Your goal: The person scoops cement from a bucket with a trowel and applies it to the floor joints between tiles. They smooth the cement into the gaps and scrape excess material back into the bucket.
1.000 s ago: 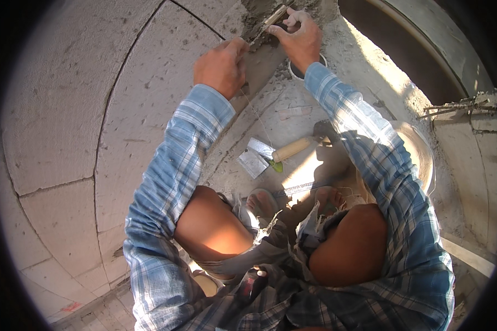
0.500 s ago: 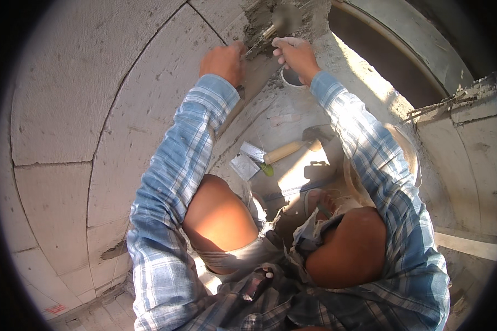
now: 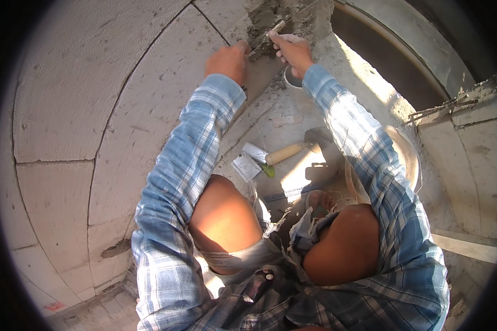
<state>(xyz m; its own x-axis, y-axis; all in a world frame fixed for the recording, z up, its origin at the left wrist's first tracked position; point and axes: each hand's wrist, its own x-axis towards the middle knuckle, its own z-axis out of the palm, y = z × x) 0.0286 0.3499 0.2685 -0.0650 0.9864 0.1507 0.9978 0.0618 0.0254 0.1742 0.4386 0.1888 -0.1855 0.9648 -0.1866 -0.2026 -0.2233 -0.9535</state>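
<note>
My left hand (image 3: pixel 228 63) is closed close to the block wall, fingertips pinched where a thin string (image 3: pixel 257 51) ends. My right hand (image 3: pixel 294 52) is a little to its right, thumb and forefinger pinched at the lower end of a small pale stick (image 3: pixel 280 25). The string appears to run along this stick, up toward the top edge. Behind both hands is a rough patch of grey mortar (image 3: pixel 262 16) in the corner. Just under my right wrist is a round opening with a white rim (image 3: pixel 286 81), partly covered by the sleeve.
Large pale blocks (image 3: pixel 66 99) form the wall at left. On the floor ahead of my knees lie a wooden-handled tool (image 3: pixel 284 153), flat metal pieces (image 3: pixel 246 166) and a green item (image 3: pixel 268 170). A pale round-rimmed container (image 3: pixel 408 157) stands beside my right arm. Broken blockwork (image 3: pixel 458 113) juts out at right.
My right hand has shifted slightly up and left, its fingertips now at the stick's lower end. The stick has moved a little up and right. My left hand stays pinched, almost in place.
</note>
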